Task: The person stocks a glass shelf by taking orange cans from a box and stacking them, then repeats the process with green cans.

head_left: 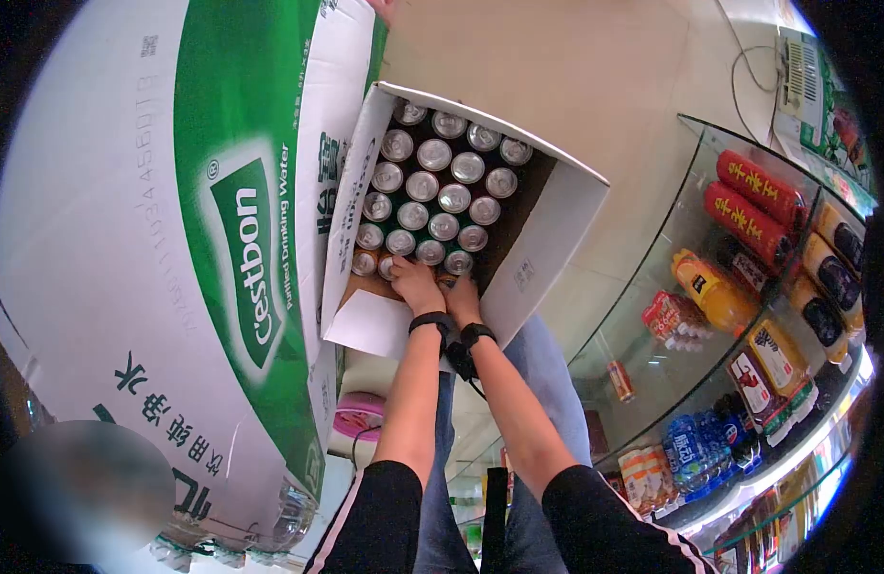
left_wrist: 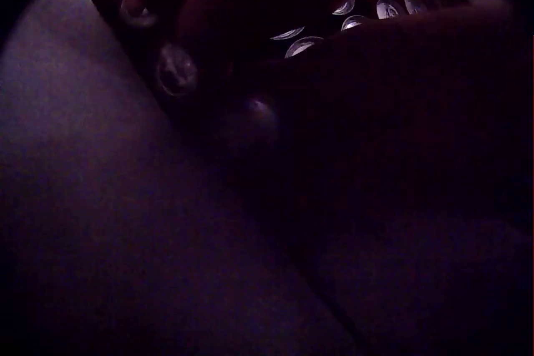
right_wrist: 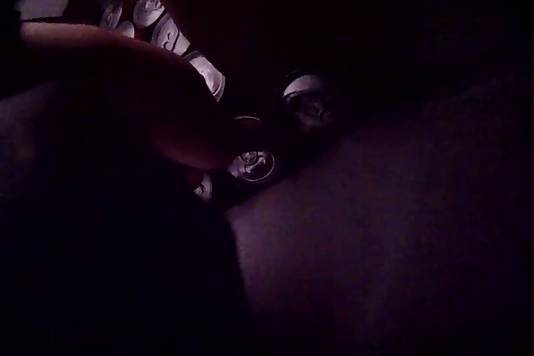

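An opened white carton (head_left: 568, 222) holds several rows of upright drink cans (head_left: 434, 154), their silver lids facing up. Both hands reach in at its near side. My left hand (head_left: 418, 285) grips a can (head_left: 388, 269) in the nearest row, the fingertips at its lid. Just beside it, my right hand (head_left: 464, 301) holds another can (head_left: 448, 280) low in the carton; most of its fingers are hidden from above. In the dark right wrist view, a finger (right_wrist: 188, 146) lies against a can lid (right_wrist: 253, 166). Lids (left_wrist: 176, 70) also show in the dim left wrist view.
A large green-and-white water package (head_left: 241, 249) stands close on the left. To the right is a glass display case (head_left: 643, 230) with bottles, including an orange drink bottle (head_left: 715, 292). A pink round object (head_left: 359, 415) sits below the carton.
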{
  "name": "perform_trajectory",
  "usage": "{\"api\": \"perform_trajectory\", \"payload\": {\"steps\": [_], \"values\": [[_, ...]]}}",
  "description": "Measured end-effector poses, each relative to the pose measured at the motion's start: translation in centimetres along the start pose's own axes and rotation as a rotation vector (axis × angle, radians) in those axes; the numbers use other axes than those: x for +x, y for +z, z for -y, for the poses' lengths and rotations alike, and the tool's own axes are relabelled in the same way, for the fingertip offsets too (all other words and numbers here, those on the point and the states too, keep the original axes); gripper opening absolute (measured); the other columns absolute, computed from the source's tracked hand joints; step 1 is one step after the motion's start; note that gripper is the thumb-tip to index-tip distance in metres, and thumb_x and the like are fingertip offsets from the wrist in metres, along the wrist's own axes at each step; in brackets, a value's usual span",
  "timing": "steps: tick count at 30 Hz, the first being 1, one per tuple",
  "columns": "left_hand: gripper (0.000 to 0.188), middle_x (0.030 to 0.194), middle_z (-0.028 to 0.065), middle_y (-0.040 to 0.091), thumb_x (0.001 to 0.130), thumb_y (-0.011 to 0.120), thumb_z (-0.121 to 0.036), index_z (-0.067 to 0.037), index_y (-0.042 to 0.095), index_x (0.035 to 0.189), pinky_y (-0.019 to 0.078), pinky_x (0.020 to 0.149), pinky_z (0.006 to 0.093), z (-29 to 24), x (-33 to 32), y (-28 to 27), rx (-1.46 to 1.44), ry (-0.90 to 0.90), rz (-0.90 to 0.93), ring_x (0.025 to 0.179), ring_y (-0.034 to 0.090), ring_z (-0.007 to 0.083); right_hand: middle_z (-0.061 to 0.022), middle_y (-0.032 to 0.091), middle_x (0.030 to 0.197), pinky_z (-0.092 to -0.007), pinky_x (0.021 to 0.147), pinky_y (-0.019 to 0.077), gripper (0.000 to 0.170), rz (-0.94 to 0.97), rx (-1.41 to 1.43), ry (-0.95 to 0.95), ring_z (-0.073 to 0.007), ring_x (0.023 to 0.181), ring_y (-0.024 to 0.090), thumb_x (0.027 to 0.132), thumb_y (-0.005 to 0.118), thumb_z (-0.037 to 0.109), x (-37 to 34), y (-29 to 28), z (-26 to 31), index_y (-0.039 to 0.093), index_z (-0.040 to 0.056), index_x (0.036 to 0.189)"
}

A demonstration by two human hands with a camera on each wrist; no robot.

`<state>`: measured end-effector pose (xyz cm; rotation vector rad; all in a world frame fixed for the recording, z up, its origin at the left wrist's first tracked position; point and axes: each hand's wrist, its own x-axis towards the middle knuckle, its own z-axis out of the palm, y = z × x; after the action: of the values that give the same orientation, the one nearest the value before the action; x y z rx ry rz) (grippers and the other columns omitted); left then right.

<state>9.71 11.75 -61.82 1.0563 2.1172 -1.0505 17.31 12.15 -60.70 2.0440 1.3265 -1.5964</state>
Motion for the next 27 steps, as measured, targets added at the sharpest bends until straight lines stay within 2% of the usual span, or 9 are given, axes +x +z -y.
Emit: {"api": "perform_trajectory", "payload": {"steps": [3,9,12,14,15,18,21,24,27], "values": [[0.02,0.11,0.009,0.048,0.085,0.053,-0.023,-0.013,0.063,0.1,0.0458,0.076,0.0337,0.5,0.4,0.2,0.123,0.004,0.031,0.101,0.051,0.0266,-0.0324,0.058,0.103,-0.0467,0.085,0.0451,0.053,0.15,0.067,0.07,-0.0433,0.099,0.056,0.075,0.068,0.035,0.0,-0.8,1.3,0.055,-0.0091,0.101],[0.024,0.11,0.0096,0.049,0.088,0.048,-0.027,-0.016,0.062,0.104,0.0421,0.072,0.0365,-0.2,-0.4,0.3,0.167,0.01,0.049,0.099,0.051,0.0257,-0.0333,0.058,0.1,-0.0466,0.084,0.0456,0.056,0.121,0.01,0.124,-0.0448,0.098,0.056,0.074,0.067,0.037,1.6,1.1,-1.4,0.056,-0.0108,0.101],[0.023,0.111,0.0106,0.051,0.088,0.047,-0.028,-0.019,0.061,0.104,0.0426,0.065,0.0369,-0.4,0.0,0.9,0.278,-0.005,-0.017,0.096,0.053,0.0261,-0.0332,0.057,0.102,-0.047,0.085,0.0451,0.056,-0.024,0.033,0.083,-0.0449,0.1,0.055,0.076,0.065,0.038,1.9,0.9,-1.2,0.057,-0.0095,0.104],[0.018,0.104,0.0099,0.057,0.087,0.05,-0.025,-0.018,0.063,0.098,0.0443,0.056,0.0355,-0.1,0.0,0.4,0.292,0.033,0.061,0.086,0.059,0.0259,-0.0327,0.056,0.105,-0.0475,0.086,0.0448,0.049,0.162,-0.037,0.116,-0.0442,0.102,0.054,0.077,0.063,0.035,3.3,1.4,-2.0,0.058,-0.0052,0.105],[0.018,0.104,0.0099,0.057,0.087,0.05,-0.025,-0.018,0.063,0.098,0.0443,0.056,0.0355,-0.1,0.0,0.6,0.295,0.034,0.063,0.086,0.059,0.0259,-0.0327,0.056,0.105,-0.0475,0.086,0.0448,0.049,0.164,-0.036,0.119,-0.0442,0.102,0.054,0.077,0.063,0.035,2.7,1.2,-1.7,0.058,-0.0052,0.105],[0.013,0.091,0.005,0.064,0.084,0.054,-0.02,-0.017,0.066,0.088,0.0451,0.048,0.0322,-1.0,0.5,0.9,0.273,0.002,0.032,0.076,0.064,0.022,-0.0288,0.06,0.1,-0.0501,0.082,0.0458,0.037,0.085,-0.174,0.036,-0.0442,0.093,0.058,0.083,0.053,0.029,1.9,0.4,-0.8,0.062,-0.0041,0.097],[0.017,0.077,0.0011,0.068,0.082,0.054,-0.012,-0.016,0.07,0.078,0.0496,0.047,0.0345,-0.1,1.1,1.8,0.029,0.165,-0.059,0.073,0.068,0.0178,-0.0259,0.062,0.101,-0.0503,0.082,0.0454,0.035,0.373,-0.372,-0.209,-0.0434,0.093,0.058,0.088,0.043,0.027,4.5,2.4,-4.0,0.065,0.0011,0.096],[0.013,0.071,-0.0039,0.066,0.081,0.055,-0.015,-0.019,0.067,0.075,0.0438,0.035,0.0346,-0.5,1.6,3.2,0.15,0.132,-0.126,0.062,0.066,0.015,-0.0243,0.061,0.102,-0.047,0.083,0.0466,0.034,0.418,-0.392,-0.228,-0.041,0.096,0.059,0.088,0.045,0.03,3.5,0.5,-2.0,0.066,0.0036,0.095],[0.013,0.071,-0.0036,0.065,0.08,0.055,-0.014,-0.018,0.066,0.076,0.0454,0.036,0.0353,-0.3,0.9,2.5,0.09,0.14,-0.161,0.063,0.066,0.0157,-0.0247,0.063,0.097,-0.045,0.083,0.0474,0.038,0.41,-0.542,-0.356,-0.0416,0.094,0.059,0.088,0.046,0.033,3.8,1.7,-4.1,0.067,0.0014,0.092]]}}
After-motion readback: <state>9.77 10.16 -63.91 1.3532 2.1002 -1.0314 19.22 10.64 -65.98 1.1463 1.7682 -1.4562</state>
